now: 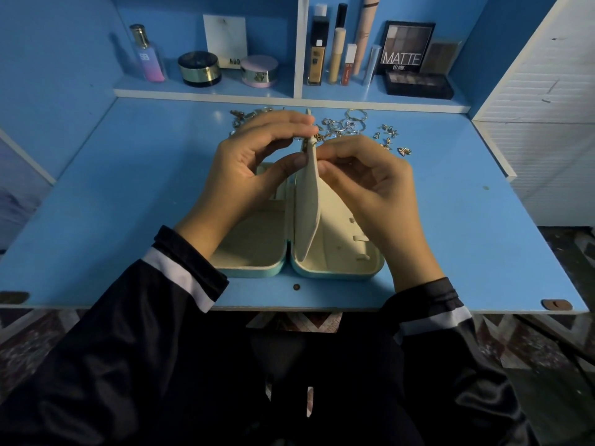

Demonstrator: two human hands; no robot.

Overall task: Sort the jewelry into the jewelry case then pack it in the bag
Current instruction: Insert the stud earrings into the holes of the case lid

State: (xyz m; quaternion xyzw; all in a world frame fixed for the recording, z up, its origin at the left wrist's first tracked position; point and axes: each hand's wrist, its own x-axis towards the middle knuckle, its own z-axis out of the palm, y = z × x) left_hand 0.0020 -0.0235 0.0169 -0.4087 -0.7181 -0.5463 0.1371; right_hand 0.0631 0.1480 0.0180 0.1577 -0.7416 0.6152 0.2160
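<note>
1. Two hands work at the upright flap [309, 201] in the middle of the open case [257, 252], which lies flat on the desk [128, 194] close to the near edge. By my reading this is the sorting step: a small piece is being fixed to the top of the flap.

2. Left hand [244, 175]: thumb and fingertips are closed on the flap's upper edge from the left side, steadying it. A small dark-gold piece [304, 145] shows just under those fingertips, touching the flap; what kind of jewelry it is cannot be told.

3. Right hand [370, 185]: thumb and forefinger are pinched together against the flap's right face, just opposite the left thumb. Whether they hold something tiny, such as a backing, is hidden.

4. Loose jewelry [341, 125] lies in a scatter on the desk beyond the hands: rings and chains behind the flap, small charms [394, 140] off to the right. None of it is in either hand's reach without letting go of the flap.

5. Both halves of the case look bare of jewelry, so the sorting seems hardly begun. No bag is in view.

6. Next move, as I judge it: finish seating the piece on the flap, then free one hand and reach forward over the case for another item. It calls for a fine pinch.
</note>
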